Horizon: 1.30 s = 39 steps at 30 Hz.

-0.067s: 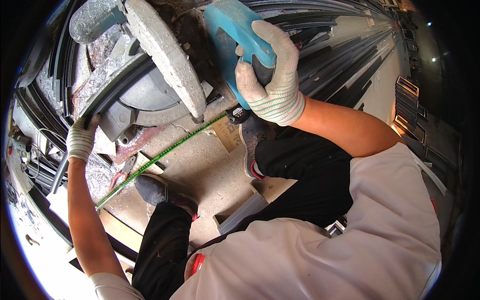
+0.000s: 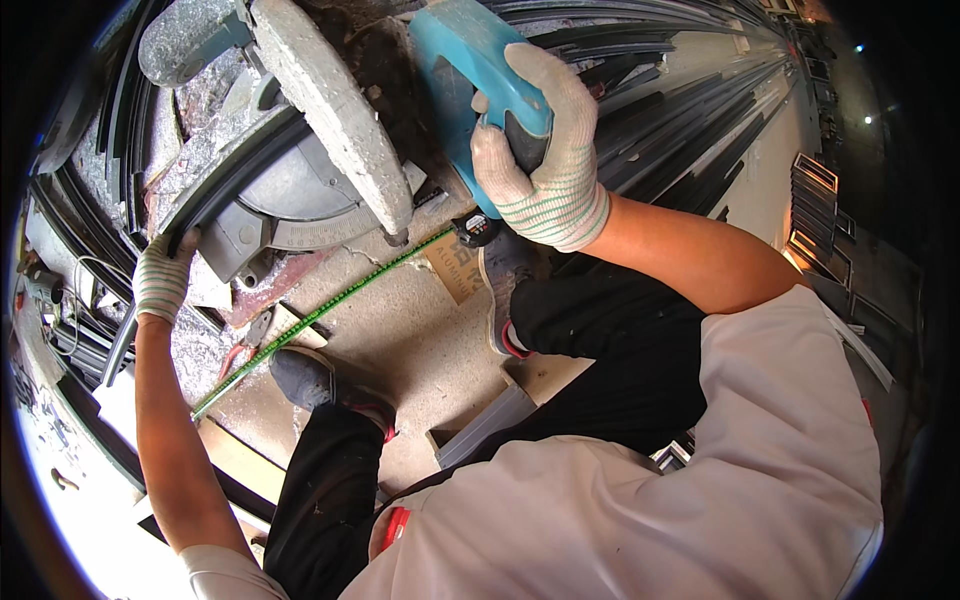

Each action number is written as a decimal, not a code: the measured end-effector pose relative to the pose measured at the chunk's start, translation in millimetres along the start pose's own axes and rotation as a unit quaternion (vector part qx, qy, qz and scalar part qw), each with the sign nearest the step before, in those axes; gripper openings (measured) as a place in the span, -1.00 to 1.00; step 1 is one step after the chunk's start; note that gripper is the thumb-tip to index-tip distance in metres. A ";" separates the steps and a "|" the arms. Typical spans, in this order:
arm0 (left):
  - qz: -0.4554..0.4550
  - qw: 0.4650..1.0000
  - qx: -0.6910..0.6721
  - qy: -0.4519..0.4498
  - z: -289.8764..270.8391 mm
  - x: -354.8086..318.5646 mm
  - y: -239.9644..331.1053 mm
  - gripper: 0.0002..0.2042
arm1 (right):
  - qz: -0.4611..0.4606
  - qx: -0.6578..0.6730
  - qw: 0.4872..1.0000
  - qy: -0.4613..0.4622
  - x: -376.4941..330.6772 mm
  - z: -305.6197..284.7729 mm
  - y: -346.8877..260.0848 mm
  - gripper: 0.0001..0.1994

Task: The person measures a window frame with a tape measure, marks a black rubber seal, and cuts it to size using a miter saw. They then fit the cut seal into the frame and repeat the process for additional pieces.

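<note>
Profile [image 2: 232, 170] lies across saw bed [image 2: 300, 190], up to guard [image 2: 335, 112]; left hand [image 2: 162, 278] wrapped round it, well apart from guard, right hand [image 2: 548, 190] curled round teal handle [image 2: 462, 42]. Best: hold profile flat, still, left hand clear of guard, handle pressure even

Pale floor [image 2: 425, 345] — white glare [image 2: 75, 520] at lower left, small lights [image 2: 868, 119] in upper-right gloom.

My left arm [image 2: 178, 430] stretches forward, bare and nearly straight, ending in my gloved left hand [image 2: 162, 280], which is curled in a grip and partly hidden. My right arm [image 2: 690, 248] angles forward and inward, its gloved right hand [image 2: 548, 185] wrapped in a firm-looking clasp.
</note>
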<state>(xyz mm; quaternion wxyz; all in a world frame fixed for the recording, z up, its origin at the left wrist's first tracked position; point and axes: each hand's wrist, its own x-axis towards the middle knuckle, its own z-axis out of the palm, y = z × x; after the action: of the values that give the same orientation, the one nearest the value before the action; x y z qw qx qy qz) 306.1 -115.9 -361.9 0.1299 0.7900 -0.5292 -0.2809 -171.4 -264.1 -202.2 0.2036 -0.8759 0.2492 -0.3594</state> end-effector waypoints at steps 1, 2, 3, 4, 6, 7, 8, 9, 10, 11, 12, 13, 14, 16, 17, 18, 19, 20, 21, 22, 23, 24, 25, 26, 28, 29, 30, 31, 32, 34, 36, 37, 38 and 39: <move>-0.002 1.000 -0.001 -0.001 2.7 0.4 -0.4 -0.43 | 0.007 0.003 1.000 -0.007 -1.8 0.5 0.3 -0.32; -0.004 1.000 -0.009 -0.004 5.5 0.1 -0.8 -0.43 | 0.014 0.006 1.000 -0.013 -3.6 1.3 0.6 -0.32; -0.005 1.000 -0.017 -0.007 8.7 -0.5 -1.3 -0.44 | 0.029 0.014 0.999 -0.022 -5.8 2.0 -1.2 -0.31; -0.006 1.000 -0.020 -0.006 6.6 -0.7 -0.7 -0.44 | 0.033 0.017 0.999 -0.021 -7.0 2.0 -1.6 -0.31; -0.009 1.000 -0.005 -0.006 6.8 0.8 1.1 -0.44 | 0.031 0.015 0.999 -0.015 -9.8 1.3 -1.7 -0.30; -0.012 1.000 0.005 -0.006 5.5 0.3 -0.7 -0.44 | 0.029 0.019 0.999 -0.012 -10.1 2.7 -2.1 -0.30; -0.003 1.000 0.004 -0.003 5.3 0.7 -2.2 -0.45 | 0.026 0.023 0.999 -0.010 -10.0 3.5 -2.1 -0.30; -0.002 1.000 0.009 -0.006 5.5 2.2 -3.5 -0.45 | 0.028 0.032 0.999 -0.012 -9.6 3.3 -1.4 -0.30; -0.003 1.000 0.016 -0.008 4.1 3.0 -4.9 -0.45 | 0.028 0.042 0.999 -0.013 -9.5 4.2 -1.4 -0.30; 0.008 1.000 0.006 -0.005 4.2 2.7 -5.9 -0.46 | 0.043 0.049 0.998 -0.016 -10.4 4.5 -2.1 -0.31; 0.008 1.000 0.008 -0.007 4.5 3.2 -6.6 -0.47 | 0.033 0.053 0.998 -0.015 -8.4 4.0 -2.0 -0.31; 0.011 1.000 0.006 -0.007 4.7 3.8 -4.2 -0.47 | 0.022 0.055 0.998 -0.014 -2.7 2.3 -1.4 -0.32; 0.014 1.000 0.004 -0.007 5.2 4.3 -1.5 -0.47 | 0.012 0.057 0.998 -0.012 3.4 -0.6 -2.9 -0.32; -0.011 0.999 0.040 -0.034 4.3 6.4 18.2 -0.44 | 0.121 0.121 0.985 -0.013 17.7 -13.3 -8.4 -0.34; -0.004 0.999 0.033 -0.030 1.7 7.1 10.5 -0.43 | 0.051 0.043 0.996 0.065 29.0 -2.8 -6.1 -0.41; 0.003 0.999 0.026 -0.026 0.3 6.0 3.1 -0.43 | 0.035 0.033 0.997 0.059 42.0 -7.7 -8.9 -0.41; -0.005 0.999 0.022 -0.027 0.0 4.8 -1.4 -0.42 | 0.019 0.021 0.998 0.052 55.2 -11.8 -12.3 -0.41; -0.009 0.999 0.012 -0.031 -1.3 3.9 -0.9 -0.40 | 0.005 0.009 0.999 0.046 66.8 -17.9 -14.9 -0.41; -0.018 0.999 0.013 -0.032 -3.2 1.2 -0.9 -0.40 | -0.008 -0.002 0.999 0.051 79.5 -20.6 -15.5 -0.42; -0.028 0.999 0.018 -0.032 -8.6 -3.8 1.4 -0.39 | -0.014 0.012 0.998 0.056 91.8 -20.6 -15.2 -0.44; -0.032 0.999 0.023 -0.033 -11.8 -7.3 4.8 -0.38 | -0.006 0.067 0.996 0.052 104.8 -21.0 -14.0 -0.45; -0.038 0.998 0.036 -0.031 -16.9 -12.0 7.3 -0.38 | 0.007 0.138 0.989 0.048 117.7 -19.4 -12.0 -0.46; -0.020 0.998 0.019 -0.048 5.6 1.3 31.7 -0.38 | 0.029 0.166 0.985 0.029 124.3 -36.6 -11.4 -0.47; -0.045 0.997 0.046 -0.046 -14.7 -11.9 28.0 -0.39 | 0.084 0.244 0.966 0.018 135.4 -26.0 -11.8 -0.51; -0.027 0.999 0.023 -0.042 -11.7 -13.2 34.2 -0.46 | 0.163 0.235 0.958 0.012 157.9 -34.4 -19.2 -0.56; -0.036 0.998 0.031 -0.044 -12.8 -16.4 33.8 -0.47 | 0.180 0.183 0.966 0.020 168.7 -36.7 -23.3 -0.58; -0.046 0.997 0.039 -0.045 -16.6 -19.5 32.5 -0.47 | 0.196 0.130 0.972 0.027 178.0 -37.4 -26.4 -0.60; -0.048 0.996 0.056 -0.045 -16.7 -22.9 46.2 -0.46 | 0.188 0.153 0.970 0.018 184.3 -38.8 -17.8 -0.62; -0.057 0.995 0.064 -0.045 -18.1 -25.7 50.9 -0.46 | 0.176 0.179 0.968 0.009 195.6 -38.7 -2.2 -0.65; -0.064 0.995 0.062 -0.038 -22.3 -34.5 49.1 -0.45 | 0.150 0.200 0.968 0.003 220.4 -35.3 9.8 -0.70; -0.077 0.992 0.080 -0.051 -18.8 -38.2 67.4 -0.45 | 0.072 0.122 0.990 0.008 247.9 -29.4 39.9 -0.77; -0.065 0.995 0.065 -0.044 -20.3 -44.2 63.4 -0.46 | 0.067 0.116 0.991 0.003 261.7 -25.4 44.1 -0.76; -0.050 0.997 0.046 -0.042 -20.0 -49.7 71.2 -0.47 | 0.066 0.106 0.992 -0.005 272.4 -24.4 48.0 -0.74; -0.050 0.994 0.072 -0.066 -20.8 -52.6 79.2 -0.50 | 0.053 0.084 0.995 -0.012 284.2 -21.4 57.2 -0.71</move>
<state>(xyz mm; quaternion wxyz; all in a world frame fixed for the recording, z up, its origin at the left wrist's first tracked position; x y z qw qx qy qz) 242.9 -102.2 -289.2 0.0229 0.8026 -0.5151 -0.3000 -28.2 -478.9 -68.6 0.2979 -0.8456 0.2618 -0.3574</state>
